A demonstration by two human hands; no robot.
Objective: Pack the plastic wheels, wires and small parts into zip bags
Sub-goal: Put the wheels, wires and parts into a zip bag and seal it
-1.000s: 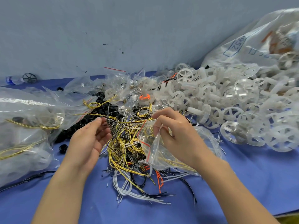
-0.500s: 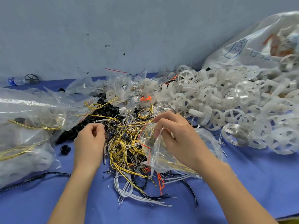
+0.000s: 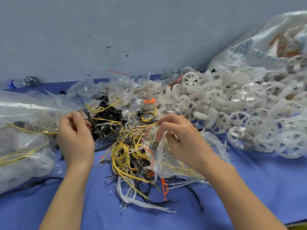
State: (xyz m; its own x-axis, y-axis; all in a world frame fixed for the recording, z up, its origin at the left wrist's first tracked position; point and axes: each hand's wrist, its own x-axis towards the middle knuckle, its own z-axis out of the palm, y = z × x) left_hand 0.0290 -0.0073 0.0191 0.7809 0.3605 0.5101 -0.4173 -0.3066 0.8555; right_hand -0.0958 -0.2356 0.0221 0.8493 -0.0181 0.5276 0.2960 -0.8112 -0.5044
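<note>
Right hand pinches the zip bag between thumb and fingers; left hand seemingly pinches black wires at fingertips.

The right hand pinches a zip bag just right of the wire pile. The left hand pinches a black wire at the pile's left edge.

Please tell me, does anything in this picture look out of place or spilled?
Yes. One dark wheel lies alone at the far left, at the back, beside a small bottle. It is far from the white wheels, which seem to spill from the big sack on the right.
</note>
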